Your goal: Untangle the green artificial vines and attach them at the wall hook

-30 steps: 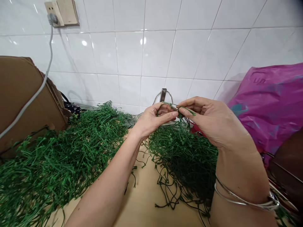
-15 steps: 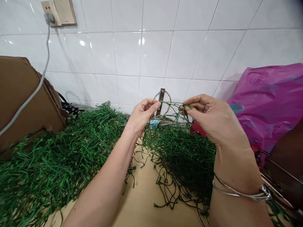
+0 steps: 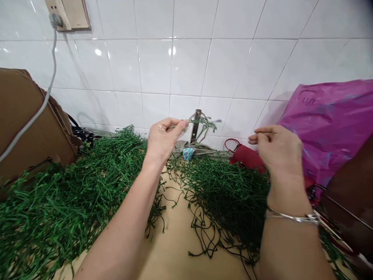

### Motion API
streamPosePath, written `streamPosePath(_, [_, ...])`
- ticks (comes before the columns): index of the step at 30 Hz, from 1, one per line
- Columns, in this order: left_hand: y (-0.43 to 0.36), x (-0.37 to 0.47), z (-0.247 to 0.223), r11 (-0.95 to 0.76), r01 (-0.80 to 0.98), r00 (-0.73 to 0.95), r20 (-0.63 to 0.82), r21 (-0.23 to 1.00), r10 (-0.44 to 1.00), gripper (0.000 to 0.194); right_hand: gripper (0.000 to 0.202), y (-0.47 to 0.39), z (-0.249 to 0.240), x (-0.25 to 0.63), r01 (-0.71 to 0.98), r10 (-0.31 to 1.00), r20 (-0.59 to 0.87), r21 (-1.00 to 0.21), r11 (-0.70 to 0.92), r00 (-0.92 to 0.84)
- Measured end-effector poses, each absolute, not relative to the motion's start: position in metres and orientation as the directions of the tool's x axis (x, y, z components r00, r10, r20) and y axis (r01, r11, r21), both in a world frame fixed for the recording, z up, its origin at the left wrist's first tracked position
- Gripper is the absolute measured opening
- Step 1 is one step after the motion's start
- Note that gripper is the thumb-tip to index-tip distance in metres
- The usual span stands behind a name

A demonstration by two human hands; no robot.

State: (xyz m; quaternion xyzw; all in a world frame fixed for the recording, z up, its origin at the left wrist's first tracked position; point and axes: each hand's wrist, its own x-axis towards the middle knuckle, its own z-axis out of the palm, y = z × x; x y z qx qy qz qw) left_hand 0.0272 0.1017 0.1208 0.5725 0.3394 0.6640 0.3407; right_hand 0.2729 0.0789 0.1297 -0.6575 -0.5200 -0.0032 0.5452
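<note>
My left hand is closed in a pinch between thumb and forefinger on a few thin green plastic-looking stems. Their forked free ends stick out to the right, blurred by motion, in front of the wall. To the right, apart from those stems, is my right hand, its fingers drawn together and slightly blurred, with nothing visible in them. Below and between the hands lies a dark green heap of such stems. A larger, brighter green heap spreads under and left of my left forearm.
A cardboard box stands at the left, with a white cable hanging before it from a wall socket. A pink plastic bag and a red pouch are at the right. White tiles back the tan tabletop.
My right hand has let go of the stems and moved right and slightly down. My left hand has shifted a little left, still pinching them, and their free ends swing loose.
</note>
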Motion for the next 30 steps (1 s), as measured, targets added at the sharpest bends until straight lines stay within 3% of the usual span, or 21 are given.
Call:
streamPosePath(4, [0.103,0.019,0.124,-0.576,-0.077,-0.099,0.568,0.814,0.817,0.023,0.008,0.069,0.133,0.291,0.701,0.727,0.535,-0.705,0.106,0.429])
streamPosePath(8, [0.104,0.028,0.119,-0.496,-0.081,0.041,0.5,0.865,0.865,0.021,0.014,0.051,0.145,0.268,0.857,0.75,0.587,-0.513,0.052,0.306])
streamPosePath(10, [0.102,0.031,0.119,-0.487,-0.049,0.079,0.489,0.872,0.869,0.021,0.021,0.041,0.152,0.25,0.883,0.71,0.659,-0.456,0.115,0.248])
streamPosePath(15, [0.09,0.034,0.124,-0.5,0.062,0.119,0.491,0.864,0.863,0.022,0.024,0.032,0.158,0.212,0.777,0.72,0.693,-0.474,0.415,0.039])
streamPosePath(21, [0.085,0.04,0.123,-0.518,0.139,0.118,0.505,0.844,0.855,0.025,0.014,0.053,0.139,0.193,0.844,0.672,0.737,-0.316,0.434,-0.069])
streamPosePath(25, [0.088,0.041,0.119,-0.511,0.145,0.163,0.489,0.847,0.857,0.026,0.012,0.055,0.139,0.195,0.826,0.704,0.706,-0.351,0.441,-0.076])
streamPosePath(30, [0.09,0.038,0.119,-0.526,0.111,0.219,0.495,0.843,0.841,0.027,0.005,0.051,0.145,0.204,0.688,0.841,0.537,-0.584,0.432,-0.072])
